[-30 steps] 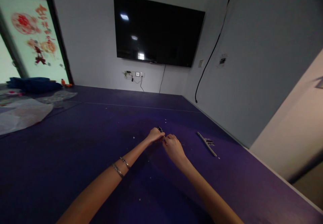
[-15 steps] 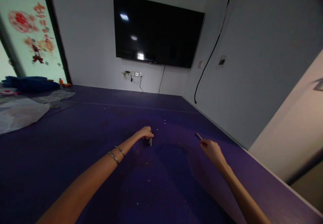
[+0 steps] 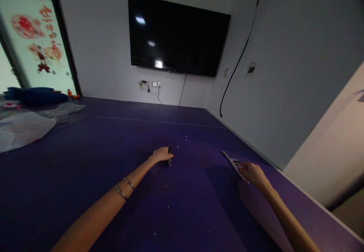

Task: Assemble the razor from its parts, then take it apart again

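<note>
**Where things lie around the desk**

On the desk [image 3: 85, 149], the left hand [image 3: 161, 154] rests at its middle on a small tool [image 3: 169, 155]. The right hand [image 3: 254, 172] lies well right, touching a strip [image 3: 231, 162]. A television [image 3: 176, 36] hangs behind the desk; plastic sheets [image 3: 25, 127] lie far left.

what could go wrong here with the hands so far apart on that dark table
The right hand reaches the thin metal strip near the table edge by the wall; a nudge could push it or the small pieces beside it off. The left hand holds a small dark tool upright, which may slip unsupported. In this dim light, the pale crumbs could be mistaken for parts.
</note>
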Demonstrator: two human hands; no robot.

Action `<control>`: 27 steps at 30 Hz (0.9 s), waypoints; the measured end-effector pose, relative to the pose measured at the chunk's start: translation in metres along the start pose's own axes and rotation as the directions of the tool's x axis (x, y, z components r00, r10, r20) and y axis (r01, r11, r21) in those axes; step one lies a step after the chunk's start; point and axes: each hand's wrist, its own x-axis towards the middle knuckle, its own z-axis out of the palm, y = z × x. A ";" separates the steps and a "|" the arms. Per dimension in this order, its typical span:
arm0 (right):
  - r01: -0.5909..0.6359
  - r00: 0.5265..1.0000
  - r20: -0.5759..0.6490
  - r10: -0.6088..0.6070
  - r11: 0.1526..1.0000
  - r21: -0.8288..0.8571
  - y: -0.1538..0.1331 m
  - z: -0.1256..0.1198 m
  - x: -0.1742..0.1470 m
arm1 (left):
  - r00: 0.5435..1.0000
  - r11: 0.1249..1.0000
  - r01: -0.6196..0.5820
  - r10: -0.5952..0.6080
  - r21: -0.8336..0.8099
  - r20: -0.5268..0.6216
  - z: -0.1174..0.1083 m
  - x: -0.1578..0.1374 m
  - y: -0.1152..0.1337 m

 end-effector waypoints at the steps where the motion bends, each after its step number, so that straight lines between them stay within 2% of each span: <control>1: -0.003 1.000 0.018 0.003 1.000 -0.002 0.002 0.000 0.002 | 1.000 1.000 0.008 -0.008 -0.003 -0.009 0.002 -0.004 -0.001; 6: -0.043 0.988 0.149 0.040 0.999 0.016 0.004 0.002 0.008 | 0.998 0.999 0.037 -0.038 -0.020 -0.052 0.015 -0.018 -0.004; 11: -0.056 0.982 0.179 0.052 0.998 0.017 0.004 0.010 0.012 | 0.996 0.998 0.054 -0.055 -0.014 -0.076 0.020 -0.019 -0.002; 16: 0.074 0.969 0.236 -0.076 0.997 0.018 0.010 0.021 0.021 | 0.995 0.998 0.053 -0.054 -0.015 -0.083 0.020 -0.019 0.000; 19: 0.118 0.962 0.250 -0.113 0.993 -0.004 0.004 0.020 0.023 | 0.995 0.999 0.052 -0.053 -0.014 -0.078 0.019 -0.019 0.000; 23: 0.109 0.980 0.176 -0.097 0.992 -0.063 -0.037 0.015 0.012 | 0.996 0.999 0.053 -0.053 0.002 -0.076 0.018 -0.021 0.002; 27: 0.186 0.974 0.146 -0.172 0.979 -0.087 -0.110 0.019 -0.009 | 0.996 0.997 0.054 -0.051 0.050 -0.067 0.017 -0.023 0.004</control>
